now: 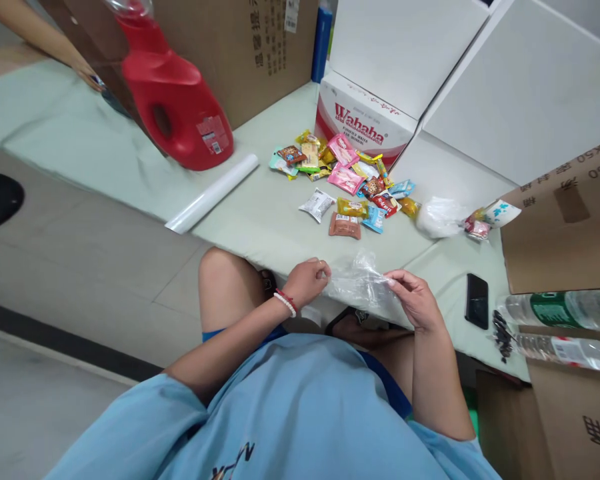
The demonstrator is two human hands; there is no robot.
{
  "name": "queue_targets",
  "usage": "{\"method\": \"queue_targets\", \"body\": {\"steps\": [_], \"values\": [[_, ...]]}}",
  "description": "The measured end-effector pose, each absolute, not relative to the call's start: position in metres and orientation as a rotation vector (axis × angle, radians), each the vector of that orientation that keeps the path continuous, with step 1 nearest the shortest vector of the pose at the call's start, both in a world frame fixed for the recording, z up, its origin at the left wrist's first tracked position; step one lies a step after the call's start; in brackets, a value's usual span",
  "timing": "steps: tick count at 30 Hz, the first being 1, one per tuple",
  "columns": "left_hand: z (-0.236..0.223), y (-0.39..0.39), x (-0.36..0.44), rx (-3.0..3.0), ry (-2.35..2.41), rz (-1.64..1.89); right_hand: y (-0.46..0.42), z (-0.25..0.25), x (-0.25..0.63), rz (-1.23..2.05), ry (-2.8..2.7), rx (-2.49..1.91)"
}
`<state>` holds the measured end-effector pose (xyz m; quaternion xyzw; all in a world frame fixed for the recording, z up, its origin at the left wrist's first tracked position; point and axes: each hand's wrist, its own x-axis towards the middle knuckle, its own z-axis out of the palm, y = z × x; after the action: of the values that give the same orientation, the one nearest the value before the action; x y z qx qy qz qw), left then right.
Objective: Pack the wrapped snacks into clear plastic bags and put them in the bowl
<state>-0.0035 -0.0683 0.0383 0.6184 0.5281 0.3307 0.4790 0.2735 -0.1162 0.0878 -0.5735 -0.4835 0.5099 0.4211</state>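
Observation:
Between my hands stretches a clear plastic bag, crumpled and seemingly with nothing in it, over the near edge of the table. My left hand, with a bracelet at the wrist, is closed on the bag's left end. The thumb and fingers of my right hand pinch its right side. Just beyond lie several wrapped snacks: a brown packet, a silver packet, a blue packet and pink packets in a loose pile.
A red detergent bottle and a white roll are at left. Behind the snacks stands a Wahaha carton. To the right are a knotted white bag, a phone and plastic bottles. Another person's arm reaches in top left.

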Motion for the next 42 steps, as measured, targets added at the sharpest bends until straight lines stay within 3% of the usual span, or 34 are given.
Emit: {"method": "queue_targets", "body": {"steps": [4,9,13,20,23,27,30,36,39,42], "values": [[0.043,-0.064,-0.001,0.972,1.174,1.040,-0.124,0.084,0.275,1.408,-1.091,-1.459],[0.050,-0.067,0.008,0.444,0.927,1.007,-0.128,0.075,0.264,1.426,-1.014,-1.460],[0.051,-0.066,0.003,0.644,0.914,0.888,-0.124,0.078,0.266,1.274,-0.867,-1.420],[0.047,-0.049,-0.024,1.550,1.216,0.782,-0.122,0.081,0.291,1.297,-0.837,-1.480],[0.046,-0.044,-0.024,1.449,1.371,0.996,-0.123,0.080,0.294,1.285,-0.941,-1.510],[0.050,-0.046,-0.010,0.879,1.189,1.138,-0.123,0.079,0.284,1.179,-1.011,-1.405],[0.056,-0.052,-0.004,0.674,1.050,1.044,-0.124,0.080,0.279,1.215,-0.847,-1.326],[0.059,-0.033,-0.034,0.973,0.864,0.523,-0.112,0.091,0.303,1.414,-0.724,-1.381],[0.050,-0.006,-0.044,0.984,1.072,0.610,-0.085,0.081,0.311,1.376,-0.775,-1.446],[0.045,0.009,-0.039,1.046,1.564,0.969,-0.055,0.059,0.303,1.213,-0.863,-1.515]]}}
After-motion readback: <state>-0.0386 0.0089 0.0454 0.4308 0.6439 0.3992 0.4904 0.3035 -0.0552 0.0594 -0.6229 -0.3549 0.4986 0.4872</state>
